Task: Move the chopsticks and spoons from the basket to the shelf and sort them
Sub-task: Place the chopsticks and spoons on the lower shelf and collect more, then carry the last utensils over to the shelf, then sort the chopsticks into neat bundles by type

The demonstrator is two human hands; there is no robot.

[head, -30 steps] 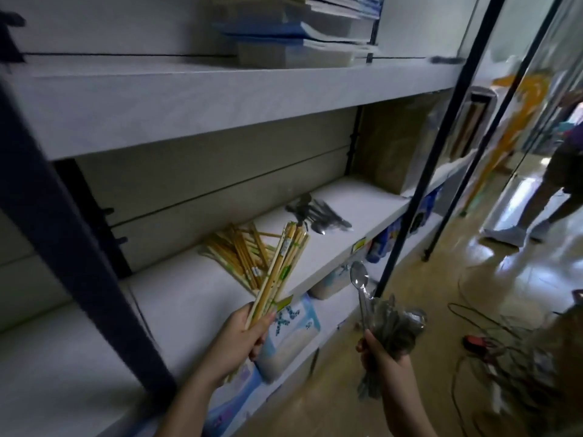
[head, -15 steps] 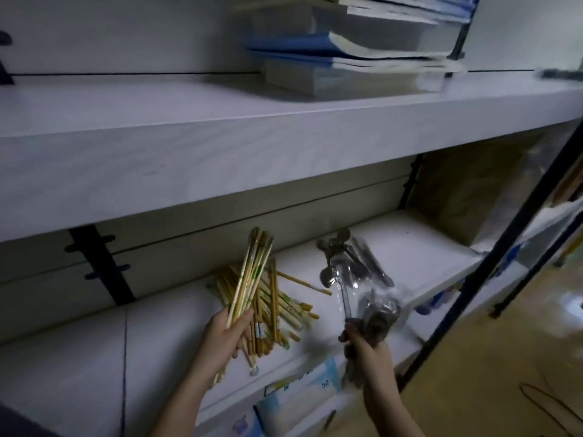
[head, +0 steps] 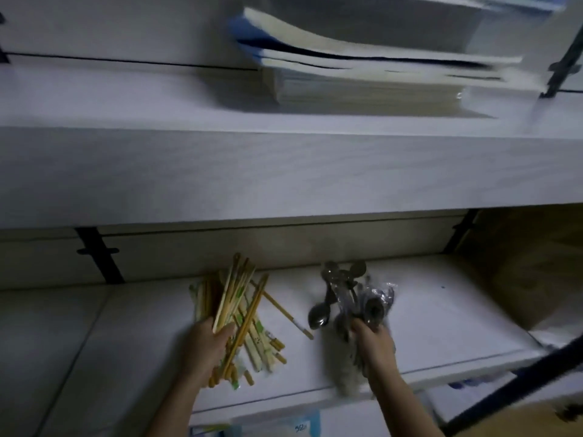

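Wooden chopsticks, plastic-wrapped metal spoons

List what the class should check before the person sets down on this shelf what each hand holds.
1. Left hand grips the held chopsticks: ok.
2. Held chopsticks are above the chopstick pile: ok.
3. Right hand grips the wrapped spoons: ok.
4. Wrapped spoons are by the spoon pile: ok.
5. Piles lie apart: cannot tell; a stray chopstick reaches toward the spoons.
6. Shelf has bare space right of the spoons: ok.
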